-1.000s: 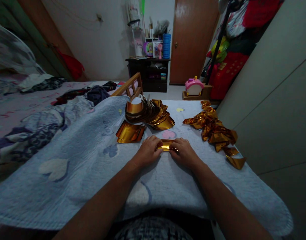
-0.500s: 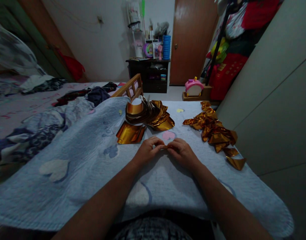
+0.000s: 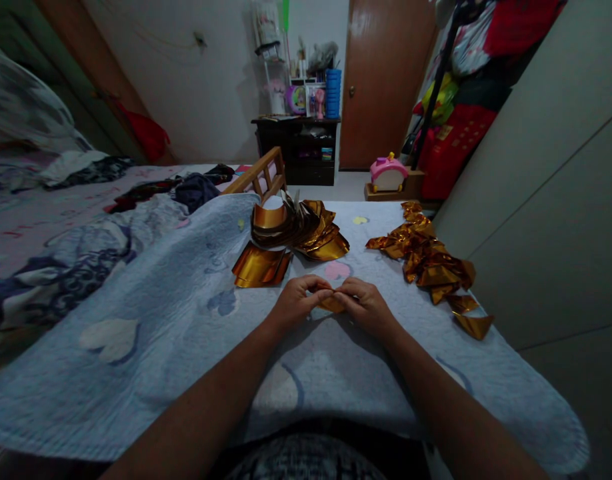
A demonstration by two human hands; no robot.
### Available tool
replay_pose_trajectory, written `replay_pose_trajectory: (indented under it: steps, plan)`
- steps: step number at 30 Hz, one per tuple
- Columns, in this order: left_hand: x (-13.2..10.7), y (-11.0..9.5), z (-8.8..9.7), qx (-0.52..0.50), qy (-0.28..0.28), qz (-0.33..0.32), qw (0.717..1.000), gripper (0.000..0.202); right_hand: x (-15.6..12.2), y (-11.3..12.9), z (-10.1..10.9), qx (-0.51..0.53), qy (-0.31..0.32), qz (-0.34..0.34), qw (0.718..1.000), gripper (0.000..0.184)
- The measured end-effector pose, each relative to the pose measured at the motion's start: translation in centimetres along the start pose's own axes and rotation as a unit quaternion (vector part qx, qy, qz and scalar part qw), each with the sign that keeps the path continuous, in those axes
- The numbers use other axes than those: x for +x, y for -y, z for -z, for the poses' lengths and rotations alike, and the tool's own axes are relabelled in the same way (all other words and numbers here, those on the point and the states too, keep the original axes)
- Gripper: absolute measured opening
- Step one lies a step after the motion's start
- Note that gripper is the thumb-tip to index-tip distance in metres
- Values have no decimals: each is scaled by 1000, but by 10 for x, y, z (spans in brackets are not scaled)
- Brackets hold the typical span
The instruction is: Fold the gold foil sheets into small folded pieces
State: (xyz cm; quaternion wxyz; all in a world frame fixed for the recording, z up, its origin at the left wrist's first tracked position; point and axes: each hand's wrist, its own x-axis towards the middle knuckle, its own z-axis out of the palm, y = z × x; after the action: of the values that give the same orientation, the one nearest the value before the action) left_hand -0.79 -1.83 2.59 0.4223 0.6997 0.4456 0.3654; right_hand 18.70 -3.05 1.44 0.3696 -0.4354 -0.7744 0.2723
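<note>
My left hand (image 3: 297, 300) and my right hand (image 3: 365, 304) meet over a pale blue quilt (image 3: 151, 320), fingers curled and pinched together on one small folded piece of gold foil paper (image 3: 333, 304). Only a sliver of the foil shows between my fingertips. Just beyond my hands lies a stack of flat gold sheets (image 3: 259, 265), and behind it a curled heap of gold sheets (image 3: 299, 227). To the right, a pile of folded gold pieces (image 3: 426, 257) trails toward the quilt's edge.
A wooden bed rail (image 3: 259, 172) stands behind the foil heap. Rumpled bedding and clothes (image 3: 86, 220) lie to the left. A grey cabinet wall (image 3: 546, 200) rises close on the right. A dark shelf unit (image 3: 299, 147), brown door (image 3: 383, 73) and pink toy (image 3: 387, 172) are at the back.
The foil piece lay flat and bright between my hands a second ago. My fingers have since closed in over it and lifted it slightly, hiding most of it.
</note>
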Motion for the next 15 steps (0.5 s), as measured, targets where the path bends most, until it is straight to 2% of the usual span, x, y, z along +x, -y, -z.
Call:
replay_pose_trajectory:
  steps: [6, 10, 15]
  plan:
    - [0, -1, 1, -91, -6, 25, 996, 26, 0, -5, 1, 41, -10, 10, 999, 25]
    - [1, -5, 4, -165, -52, 57, 983, 29, -1, -5, 9, 73, -8, 3, 997, 28]
    - [2, -8, 5, -203, -97, 80, 971, 29, -2, -4, 18, 94, -20, -22, 995, 29]
